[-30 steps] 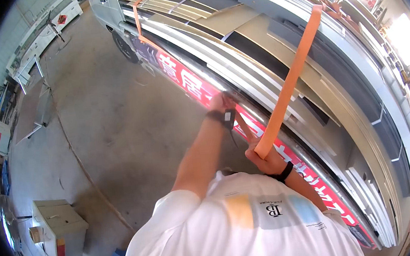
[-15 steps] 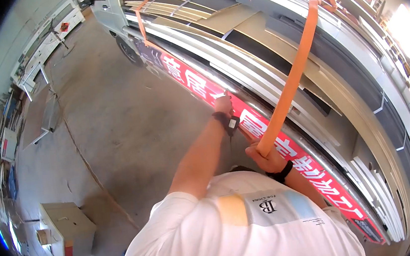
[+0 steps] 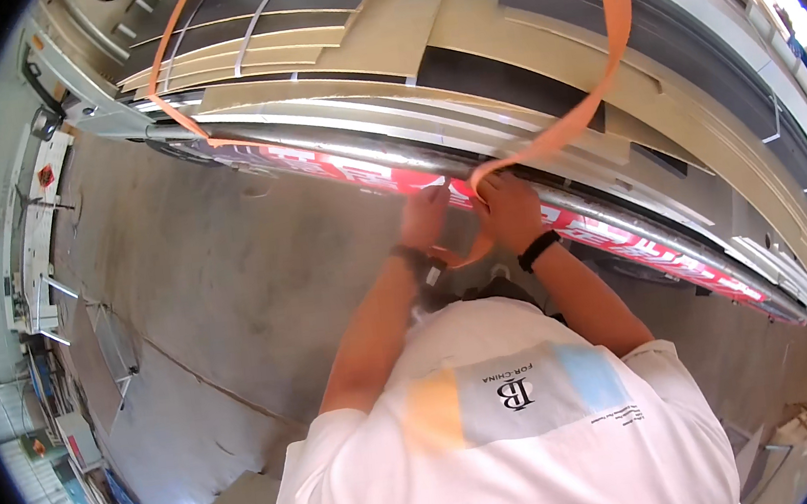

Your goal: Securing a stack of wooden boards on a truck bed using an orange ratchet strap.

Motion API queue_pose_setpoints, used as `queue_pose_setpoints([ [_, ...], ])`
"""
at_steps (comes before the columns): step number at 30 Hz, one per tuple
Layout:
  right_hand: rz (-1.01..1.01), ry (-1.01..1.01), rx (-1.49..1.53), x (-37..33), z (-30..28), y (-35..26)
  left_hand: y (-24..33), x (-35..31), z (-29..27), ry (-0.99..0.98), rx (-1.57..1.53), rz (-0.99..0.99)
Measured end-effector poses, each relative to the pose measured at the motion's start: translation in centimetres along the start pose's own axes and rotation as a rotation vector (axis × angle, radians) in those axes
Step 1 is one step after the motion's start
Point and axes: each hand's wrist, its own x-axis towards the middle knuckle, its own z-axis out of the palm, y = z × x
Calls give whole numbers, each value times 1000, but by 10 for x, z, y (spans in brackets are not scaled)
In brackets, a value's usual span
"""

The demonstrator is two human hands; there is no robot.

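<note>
The orange strap (image 3: 618,23) is draped from the top of the stacked boards (image 3: 468,24) down to the metal side rail (image 3: 364,155) of the vehicle, and its lower run is curved rather than pulled straight. At the rail, the strap is grasped by the right hand (image 3: 513,209), with a loose length looped beneath, between the wrists. The left hand (image 3: 423,215) is held just beside it, with fingertips raised at the red banner (image 3: 659,252); because of blur, whether anything is gripped there cannot be told. The step in hand is judged to be the working of the strap's lower end at the rail. For the next move, the end would need to be guided to its fixing point and the slack taken up, with the webbing kept flat and untwisted.
</note>
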Motion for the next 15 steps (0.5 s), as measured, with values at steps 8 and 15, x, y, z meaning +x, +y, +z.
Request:
queue_pose_setpoints([
  [8,-107,208,-151,34,60,13,-11,31,-31,-196,14,193],
  [15,24,-194,-449,44,83,9,-118,74,-10,-117,333,672],
])
